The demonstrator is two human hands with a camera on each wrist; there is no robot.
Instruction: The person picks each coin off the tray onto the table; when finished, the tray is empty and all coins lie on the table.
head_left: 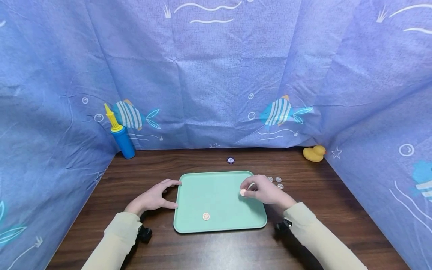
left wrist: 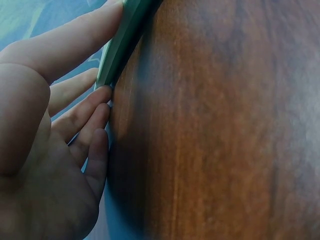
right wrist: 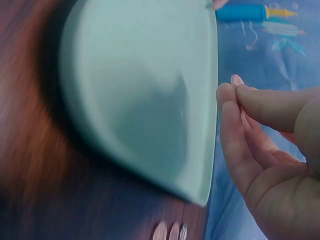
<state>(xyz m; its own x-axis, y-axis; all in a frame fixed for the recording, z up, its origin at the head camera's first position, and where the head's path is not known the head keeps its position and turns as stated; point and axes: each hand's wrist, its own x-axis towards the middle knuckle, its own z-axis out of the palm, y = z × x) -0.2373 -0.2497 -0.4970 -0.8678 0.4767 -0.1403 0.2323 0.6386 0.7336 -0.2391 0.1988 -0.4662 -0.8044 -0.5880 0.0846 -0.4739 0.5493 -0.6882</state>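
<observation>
A mint-green tray (head_left: 216, 187) lies on the table, and a copper-coloured coin (head_left: 206, 216) rests on it near its front edge. My right hand (head_left: 264, 190) is over the tray's right side, pinching another copper-coloured coin (right wrist: 237, 80) between thumb and fingertips. At the tray's left edge is my left hand (head_left: 153, 195), its thumb and fingers spread apart and their tips at the rim. The left wrist view shows these fingers (left wrist: 82, 112) fairly straight beside the tray's side. Several silvery coins (head_left: 278, 179) lie right of the tray, partly hidden behind my right hand.
Behind the tray is a dark poker chip (head_left: 230, 160) on the wooden table (head_left: 189, 249). A blue and yellow hand pump (head_left: 123, 140) stands at the back left, a yellow rubber duck (head_left: 314, 153) at the back right. Blue fish-print cloth (head_left: 209, 86) encloses the back and sides.
</observation>
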